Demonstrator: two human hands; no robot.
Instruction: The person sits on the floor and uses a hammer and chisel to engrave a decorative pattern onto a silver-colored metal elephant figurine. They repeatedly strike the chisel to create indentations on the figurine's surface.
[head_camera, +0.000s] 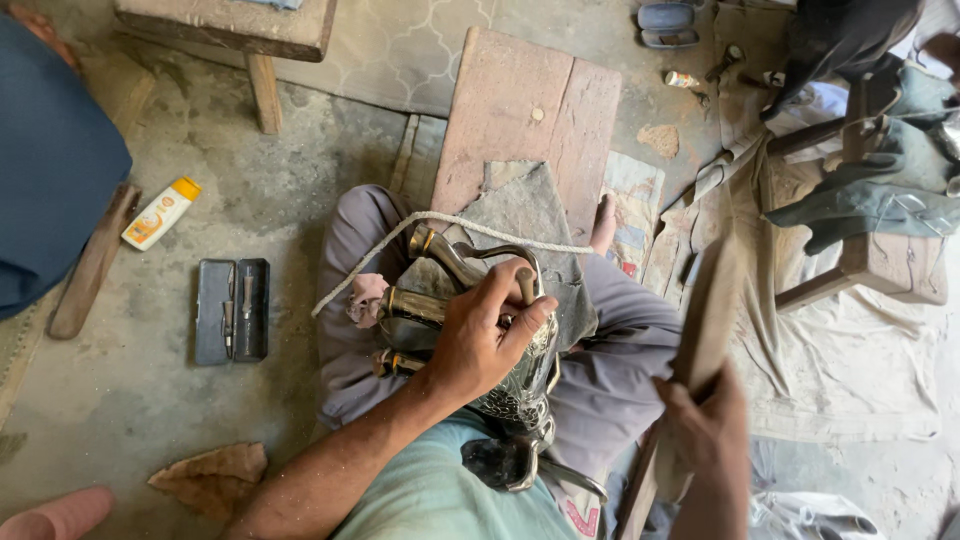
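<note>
At frame centre, an engraved metal jug (500, 370) is pinned on the lap, left hand (485, 335) clamped over a punch (524, 285). Right hand (712, 430) is closed round a wooden mallet (700, 340), lower right. Engraving appears partly done.

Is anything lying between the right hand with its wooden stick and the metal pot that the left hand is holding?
Nothing visible does. The right hand grips the wooden stick off to the side; the left hand holds the metal pot in the lap. Between them lies only the trousered leg, lower down.
</note>
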